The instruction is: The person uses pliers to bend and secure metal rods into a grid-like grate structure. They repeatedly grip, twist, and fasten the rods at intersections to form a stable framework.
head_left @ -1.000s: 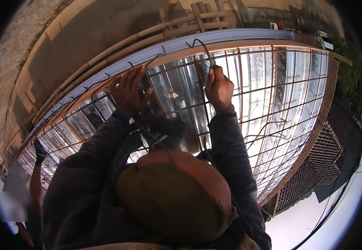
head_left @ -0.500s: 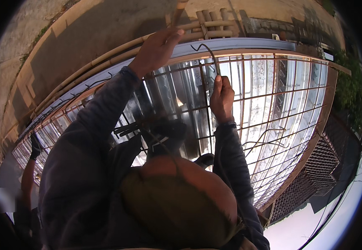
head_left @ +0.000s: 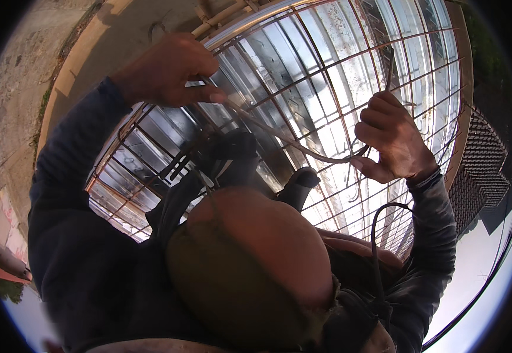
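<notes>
On my feed the left hand (head_left: 173, 70) is pinched closed on a thin, bent rod (head_left: 291, 141), and the right hand (head_left: 394, 135) grips it farther along, fingers curled. The rod sags in a curve between them, over a rusty bar grid (head_left: 326, 69) above shiny ribbed metal sheeting (head_left: 341, 91). I can't tell whether rod and grid touch. A dark boot (head_left: 294, 189) shows just below the rod.
</notes>
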A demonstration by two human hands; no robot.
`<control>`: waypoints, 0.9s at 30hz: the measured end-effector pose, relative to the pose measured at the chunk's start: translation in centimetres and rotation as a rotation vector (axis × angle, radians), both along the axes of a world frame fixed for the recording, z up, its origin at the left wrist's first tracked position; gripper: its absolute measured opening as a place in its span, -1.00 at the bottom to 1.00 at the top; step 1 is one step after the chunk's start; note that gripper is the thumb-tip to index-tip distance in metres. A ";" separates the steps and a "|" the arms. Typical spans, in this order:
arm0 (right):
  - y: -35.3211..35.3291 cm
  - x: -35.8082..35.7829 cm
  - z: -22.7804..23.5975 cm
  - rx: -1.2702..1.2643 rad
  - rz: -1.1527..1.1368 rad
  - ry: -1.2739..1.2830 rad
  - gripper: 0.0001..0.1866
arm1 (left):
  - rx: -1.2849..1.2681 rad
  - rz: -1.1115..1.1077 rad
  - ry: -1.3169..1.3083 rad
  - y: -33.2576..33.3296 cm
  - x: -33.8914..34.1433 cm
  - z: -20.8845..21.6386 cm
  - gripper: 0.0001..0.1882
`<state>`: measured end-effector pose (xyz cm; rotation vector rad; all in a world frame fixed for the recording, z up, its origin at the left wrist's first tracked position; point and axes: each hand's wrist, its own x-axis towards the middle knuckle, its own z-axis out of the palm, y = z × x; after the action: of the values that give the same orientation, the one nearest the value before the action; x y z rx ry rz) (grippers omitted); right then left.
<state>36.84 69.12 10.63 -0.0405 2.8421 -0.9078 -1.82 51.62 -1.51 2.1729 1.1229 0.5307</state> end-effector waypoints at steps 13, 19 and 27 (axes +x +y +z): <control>-6.9 1.3 -0.9 -0.032 0.085 0.086 -0.22 | -0.125 0.425 0.146 -15.2 8.2 9.7 -0.32; -7.3 1.6 -0.2 0.029 0.102 0.142 -0.23 | -0.149 0.549 0.148 -17.1 9.6 11.2 -0.33; -8.3 2.3 1.0 0.055 0.030 0.112 -0.22 | -0.138 0.604 0.125 -17.2 10.0 11.4 -0.26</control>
<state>39.09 60.82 11.61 -0.1308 2.9595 -0.8469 8.19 34.45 9.87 1.7481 1.8409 0.5531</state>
